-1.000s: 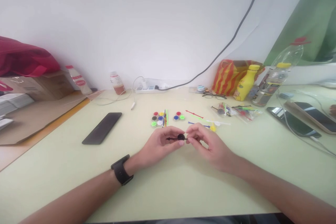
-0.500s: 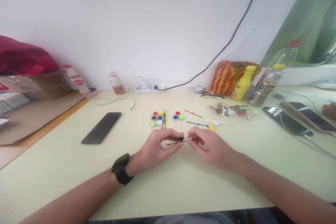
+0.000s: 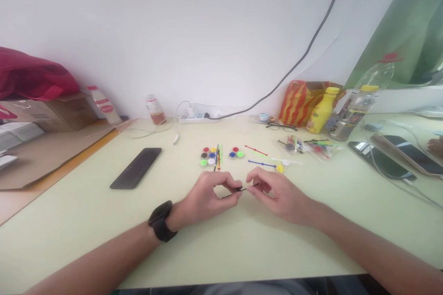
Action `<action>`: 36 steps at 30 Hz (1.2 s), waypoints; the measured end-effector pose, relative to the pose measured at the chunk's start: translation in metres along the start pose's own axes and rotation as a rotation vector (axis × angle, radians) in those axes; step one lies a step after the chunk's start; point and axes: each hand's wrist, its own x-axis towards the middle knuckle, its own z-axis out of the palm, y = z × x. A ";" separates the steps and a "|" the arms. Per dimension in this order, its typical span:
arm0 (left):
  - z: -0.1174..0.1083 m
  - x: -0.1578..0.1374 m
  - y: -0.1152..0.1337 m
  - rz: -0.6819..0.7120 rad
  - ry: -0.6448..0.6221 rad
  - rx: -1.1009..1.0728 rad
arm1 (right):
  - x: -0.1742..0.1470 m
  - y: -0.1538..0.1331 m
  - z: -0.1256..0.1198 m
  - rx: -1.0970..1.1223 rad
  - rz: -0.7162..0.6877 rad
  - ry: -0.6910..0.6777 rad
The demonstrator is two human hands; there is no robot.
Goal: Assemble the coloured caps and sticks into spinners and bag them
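From my head view, the black stick (image 3: pixel 243 189) lies crosswise between my hands, its long axis running left to right and slanting: the left end points down into the curl of my left hand (image 3: pixel 209 196), the right end rises to the fingertips of my right hand (image 3: pixel 277 193). My left thumb and forefinger pinch a black cap (image 3: pixel 238 189) at the stick's middle, the rest of that hand arched open. My right thumb and fingers are nearly together at the other end; whether they grip it I cannot tell. The pale green table (image 3: pixel 221 251) spreads beneath. Just beyond my hands sit coloured caps (image 3: pixel 212 161); ahead of my right hand, a red stick (image 3: pixel 256 150) and a blue stick (image 3: pixel 262 163). A phone (image 3: pixel 136 168) lies left of my left hand, bagged parts (image 3: pixel 294 144) ahead and right of my right, a white wall (image 3: pixel 173 32) behind everything. A second ago the cap's round face showed and the stick lay almost level; now it tilts more, seen edge-on.
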 end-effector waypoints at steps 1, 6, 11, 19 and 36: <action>0.000 0.000 0.002 -0.006 -0.007 -0.036 | 0.001 0.000 -0.001 0.026 -0.003 0.004; -0.002 0.003 0.010 -0.085 -0.113 -0.358 | 0.006 -0.002 -0.008 0.103 -0.056 0.063; -0.002 0.006 0.003 -0.144 -0.071 -0.507 | 0.005 0.001 -0.013 0.011 -0.138 0.252; -0.002 0.007 -0.004 -0.167 0.014 -0.479 | -0.004 0.000 -0.008 0.255 -0.105 0.127; 0.000 0.007 -0.003 -0.129 0.076 -0.467 | 0.007 0.004 -0.017 0.846 0.229 0.020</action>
